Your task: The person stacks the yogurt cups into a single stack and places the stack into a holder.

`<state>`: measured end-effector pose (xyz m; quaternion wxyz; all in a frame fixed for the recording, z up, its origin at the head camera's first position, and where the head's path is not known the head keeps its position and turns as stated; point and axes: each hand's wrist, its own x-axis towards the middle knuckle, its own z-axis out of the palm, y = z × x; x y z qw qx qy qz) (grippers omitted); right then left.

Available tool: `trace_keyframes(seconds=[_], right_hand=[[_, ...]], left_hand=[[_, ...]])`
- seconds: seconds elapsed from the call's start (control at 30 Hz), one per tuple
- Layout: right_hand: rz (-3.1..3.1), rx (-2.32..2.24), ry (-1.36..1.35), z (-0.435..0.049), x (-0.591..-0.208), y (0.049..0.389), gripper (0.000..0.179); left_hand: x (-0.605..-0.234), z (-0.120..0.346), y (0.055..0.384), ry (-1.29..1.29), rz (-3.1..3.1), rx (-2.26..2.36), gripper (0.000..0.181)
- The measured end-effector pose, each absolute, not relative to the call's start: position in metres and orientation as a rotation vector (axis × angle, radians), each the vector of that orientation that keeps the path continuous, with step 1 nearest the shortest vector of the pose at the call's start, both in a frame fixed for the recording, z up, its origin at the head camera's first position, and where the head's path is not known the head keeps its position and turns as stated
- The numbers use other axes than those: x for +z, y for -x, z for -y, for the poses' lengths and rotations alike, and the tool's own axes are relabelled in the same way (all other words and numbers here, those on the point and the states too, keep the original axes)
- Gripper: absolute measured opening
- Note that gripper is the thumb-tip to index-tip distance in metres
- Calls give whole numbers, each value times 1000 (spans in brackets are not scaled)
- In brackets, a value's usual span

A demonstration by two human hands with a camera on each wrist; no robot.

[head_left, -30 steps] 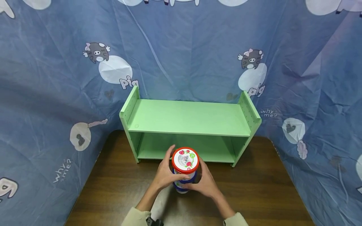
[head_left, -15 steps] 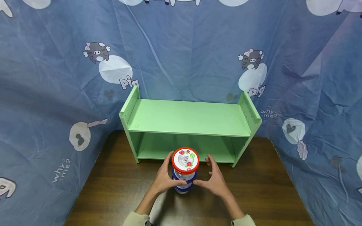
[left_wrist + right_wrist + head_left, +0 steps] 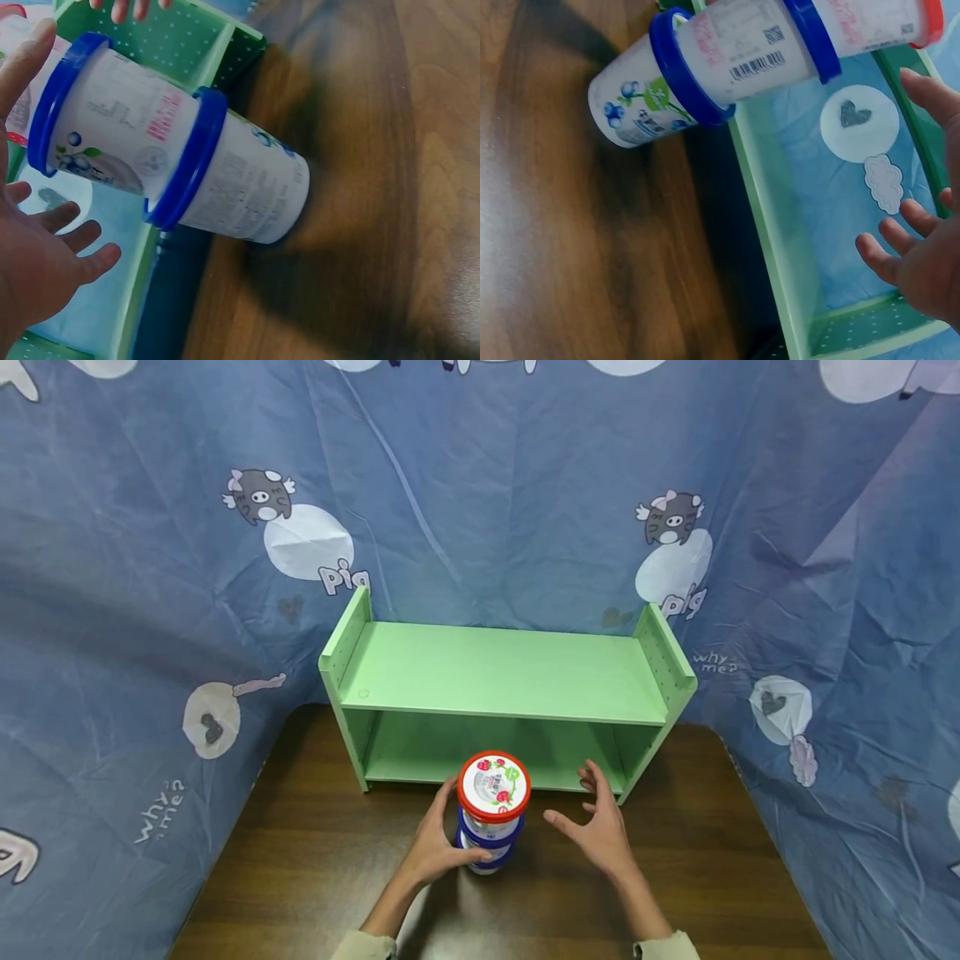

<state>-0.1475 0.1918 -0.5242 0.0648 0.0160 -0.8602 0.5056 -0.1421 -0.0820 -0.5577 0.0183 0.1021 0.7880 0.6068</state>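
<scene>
Three white yogurt-style tubs stand stacked in a column on the brown table, in front of the green shelf. On top is the tub with a red-rimmed lid (image 3: 493, 787) printed with berries. Below it come a blue-lidded middle tub (image 3: 124, 116) and a blue-lidded bottom tub (image 3: 251, 184), both with blueberry prints. My left hand (image 3: 435, 850) is curved loosely beside the stack's left side, fingers spread and thumb in front, close to the tubs. Off to the right of the stack, my right hand (image 3: 600, 833) holds nothing, its fingers apart.
A two-tier green shelf (image 3: 498, 670) stands at the table's back, its upper board flanked by raised side panels. Brown wooden table (image 3: 300, 860) surrounds the stack. Behind hangs a blue curtain (image 3: 480, 485) with pig prints.
My right hand has let go of the stack and moved away to the right. The left hand has loosened and slid slightly down and left. The tubs have stayed in place.
</scene>
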Motion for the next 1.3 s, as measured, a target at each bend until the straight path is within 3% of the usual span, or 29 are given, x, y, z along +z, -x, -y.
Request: trace_keyframes(seconds=[1.3], right_hand=[[2215,1389,379,-257,-486,172,67]], left_hand=[[-613,73,132,-292,-2478,1960,121]])
